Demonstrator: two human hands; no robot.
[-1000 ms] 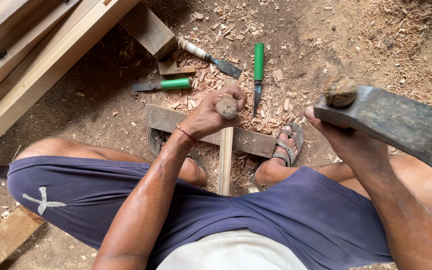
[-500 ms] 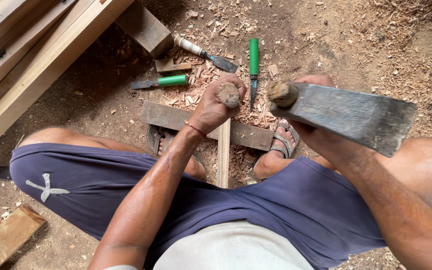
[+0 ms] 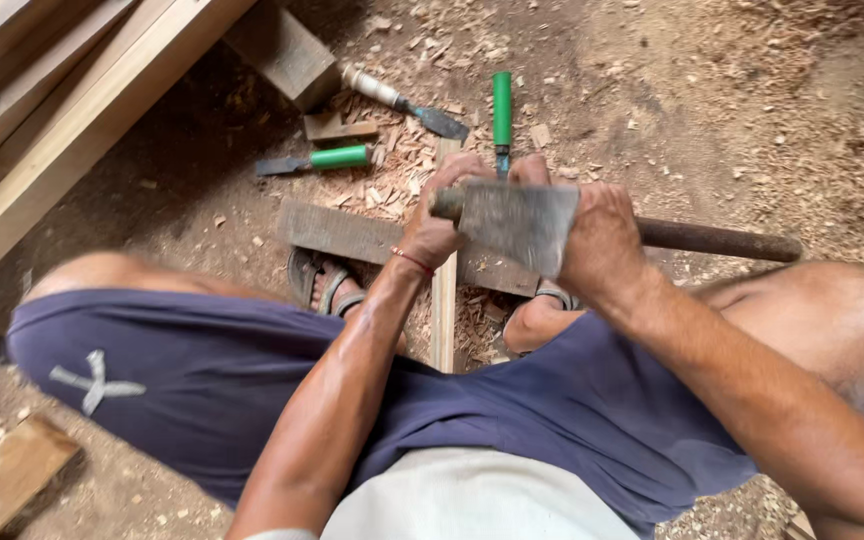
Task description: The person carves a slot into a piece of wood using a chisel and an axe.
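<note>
The ground under me is dirt, covered with wood chips [image 3: 402,165] and sawdust. Long planks [image 3: 72,110] lie along my left side. I sit low with my knees wide apart, in blue shorts [image 3: 202,380].

My left hand [image 3: 437,215] is closed tight around the top of a chisel. I can only see its round end [image 3: 446,203] poking out by my fingers. The chisel stands over a thin strip of wood [image 3: 443,310] that runs toward me between my feet. This strip lies across a flat grey board [image 3: 347,232] on the ground.

My right hand [image 3: 597,240] is closed around an axe, up close to its grey metal head [image 3: 517,222]. The long dark handle [image 3: 717,240] sticks out to my right. A second ago the axe was up high and far to the right. Half a second ago it was halfway in. Now its flat head is right at the chisel's end, touching it or almost touching; I cannot tell which. I think this is a hit landing, so the chisel should bite into the wood.

Past my hands lie two green-handled chisels [image 3: 337,157] [image 3: 501,108], a pale-handled one [image 3: 397,100] and a wood block [image 3: 287,55].
</note>
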